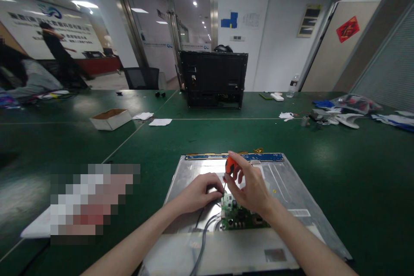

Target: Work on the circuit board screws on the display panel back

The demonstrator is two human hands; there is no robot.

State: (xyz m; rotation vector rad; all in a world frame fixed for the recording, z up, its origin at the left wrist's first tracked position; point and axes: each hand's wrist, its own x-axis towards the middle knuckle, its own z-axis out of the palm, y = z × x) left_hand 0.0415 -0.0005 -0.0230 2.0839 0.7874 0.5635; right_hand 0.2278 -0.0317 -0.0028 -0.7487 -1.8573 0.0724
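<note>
1. On the green desk point(339, 172) right in front of the camera there's a flat metal panel point(287, 185), basically the back of a screen lying face down, with a narrow blue strip board point(268, 156) running along its far edge.
2. Near the middle of the panel, toward the near side, sits a small green circuit board point(239, 217). Grey cables point(203, 235) run from beside it down toward the near edge.
3. The right hand point(250, 187) has its fingers wrapped around a screwdriver with an orange handle point(230, 164), held pretty much upright, with the thin shaft pointing down at the top edge of the circuit board.
4. The left hand point(199, 192) rests on the panel just left of the shaft. Its fingers are curled in close to the tip, but can't tell if they're pinching anything, it's too small to make out.
5. Further back on the desk, a black monitor housing point(214, 78) stands upright with its back facing us, and someone's head just shows over the top.
6. Off to the left there's an open cardboard box point(111, 119) and a couple of white paper scraps point(160, 122).
7. On the far right there's a pile of bags and bits point(343, 110), plus a clear water bottle point(293, 85).
8. Way back on the left, a person in dark clothes point(56, 49) is standing near a wall sign.
</note>
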